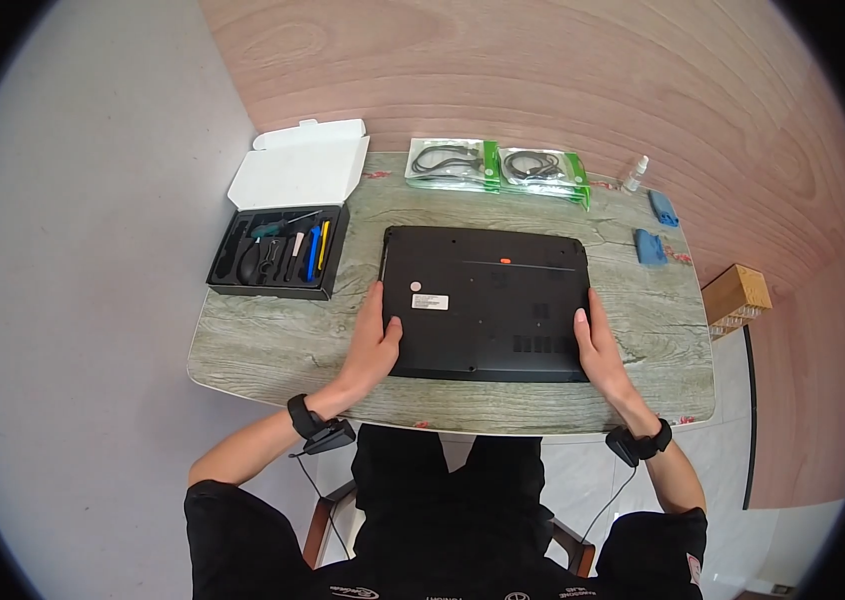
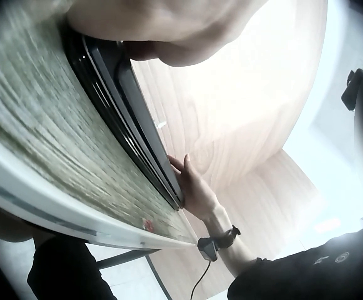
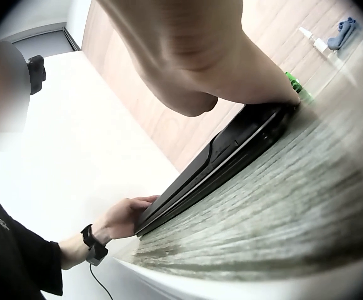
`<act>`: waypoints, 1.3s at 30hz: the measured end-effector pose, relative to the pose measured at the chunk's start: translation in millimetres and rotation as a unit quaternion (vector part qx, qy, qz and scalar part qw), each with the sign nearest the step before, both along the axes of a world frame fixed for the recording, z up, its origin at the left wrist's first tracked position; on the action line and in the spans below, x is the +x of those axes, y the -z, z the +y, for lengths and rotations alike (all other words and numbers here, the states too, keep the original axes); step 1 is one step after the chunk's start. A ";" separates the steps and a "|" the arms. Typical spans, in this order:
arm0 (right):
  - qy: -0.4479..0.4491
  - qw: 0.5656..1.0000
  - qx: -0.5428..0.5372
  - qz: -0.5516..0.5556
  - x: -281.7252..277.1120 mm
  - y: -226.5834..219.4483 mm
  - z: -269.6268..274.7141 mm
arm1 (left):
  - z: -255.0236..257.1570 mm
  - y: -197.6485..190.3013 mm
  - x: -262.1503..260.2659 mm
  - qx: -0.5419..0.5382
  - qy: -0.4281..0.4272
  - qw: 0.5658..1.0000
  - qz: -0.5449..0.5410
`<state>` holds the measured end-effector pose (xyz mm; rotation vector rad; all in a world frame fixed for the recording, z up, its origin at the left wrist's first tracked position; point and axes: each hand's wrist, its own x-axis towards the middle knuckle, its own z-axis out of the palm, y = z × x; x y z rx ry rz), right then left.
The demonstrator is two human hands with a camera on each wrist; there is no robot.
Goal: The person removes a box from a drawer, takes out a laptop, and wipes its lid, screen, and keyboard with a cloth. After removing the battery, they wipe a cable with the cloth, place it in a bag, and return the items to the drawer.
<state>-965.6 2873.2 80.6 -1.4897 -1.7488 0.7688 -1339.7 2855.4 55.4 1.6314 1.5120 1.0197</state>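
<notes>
A black laptop [image 1: 488, 320] lies upside down on the green-grey wood-grain table, its underside facing up with a white label near the left. The left hand [image 1: 374, 343] holds its left edge, thumb on top and fingers along the side. At the opposite edge the right hand [image 1: 600, 348] holds it the same way. In the left wrist view the laptop's side [image 2: 131, 112] rests along the table surface, the right hand [image 2: 196, 192] at its far end. The right wrist view shows the laptop [image 3: 212, 165] low on the table, with the left hand [image 3: 122, 219] beyond.
An open box [image 1: 278, 290] with small tools stands at the back left. Two bagged cables [image 1: 450, 163] lie along the back edge. A small spray bottle [image 1: 636, 174] and two blue cloths [image 1: 651, 248] are at the back right. A wooden box [image 1: 738, 295] stands past the right edge.
</notes>
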 end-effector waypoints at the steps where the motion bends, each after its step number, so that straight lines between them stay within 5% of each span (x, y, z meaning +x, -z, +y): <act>1: -0.005 1.000 0.004 -0.002 -0.2 0.2 0.0 | -0.2 -1.7 1.9 -0.001 0.011 1.000 -0.001; 8: -0.056 0.996 -0.004 -0.065 7.4 -15.5 -1.6 | 0.3 -39.6 -19.3 0.004 0.032 0.995 0.097; 14: -0.076 0.987 0.018 -0.137 9.6 -10.1 -5.6 | 35.1 -117.3 -106.0 0.109 -0.069 0.991 -0.021; 15: -0.081 0.987 0.013 -0.138 9.5 -13.3 -5.7 | 48.1 -117.0 -124.0 0.163 -0.084 0.983 -0.017; 17: -0.093 0.986 -0.002 -0.136 11.9 -18.3 -4.5 | 69.4 -118.5 -158.3 0.246 -0.122 0.940 0.201; 19: -0.099 0.987 -0.019 -0.124 15.9 -22.4 -1.5 | 88.0 -113.0 -197.2 0.189 -0.123 0.933 0.279; 21: -0.120 0.986 -0.030 -0.112 19.8 -27.3 2.6 | 104.7 -101.0 -230.3 0.103 -0.104 0.954 0.262; 25: -0.173 0.974 -0.112 -0.094 43.2 -55.4 11.2 | 140.5 -67.3 -280.1 0.146 -0.061 0.945 0.285; 28: -0.206 0.962 -0.175 -0.043 75.4 -66.7 39.8 | 152.6 -65.9 -285.9 0.079 -0.061 0.956 0.276; 34: -0.002 0.985 -0.030 -0.172 132.3 -59.9 108.2 | 154.2 -70.0 -274.5 -0.001 -0.031 0.959 0.281; 39: 0.015 0.980 -0.014 -0.197 145.0 -40.8 135.2 | 155.7 -67.6 -284.5 -0.011 -0.010 0.963 0.270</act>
